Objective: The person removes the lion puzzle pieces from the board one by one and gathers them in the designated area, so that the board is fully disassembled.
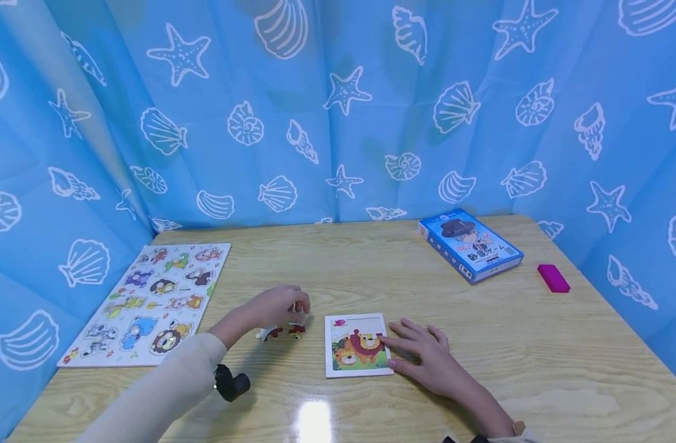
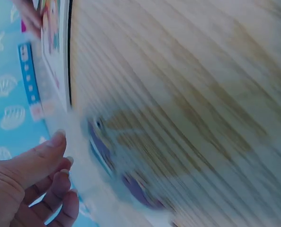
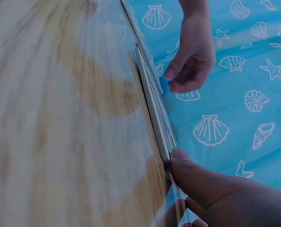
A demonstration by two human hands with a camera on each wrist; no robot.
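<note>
- Our cream left sleeve [image 1: 163,384] lies near left.
- Our left hand [image 1: 277,306], fingers loosely bent, empty, hovers by two loose jigsaw pieces [image 1: 297,330].
- Our right hand [image 1: 428,359], fingers apart, touches the lion jigsaw [image 1: 358,349] along its right side, near centre.

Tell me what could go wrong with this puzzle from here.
The left hand is close to the loose pieces, so it might knock them aside. The right hand touches the edge of the puzzle tray; a careless push might slide it or unsettle the lion pieces inside.
</note>
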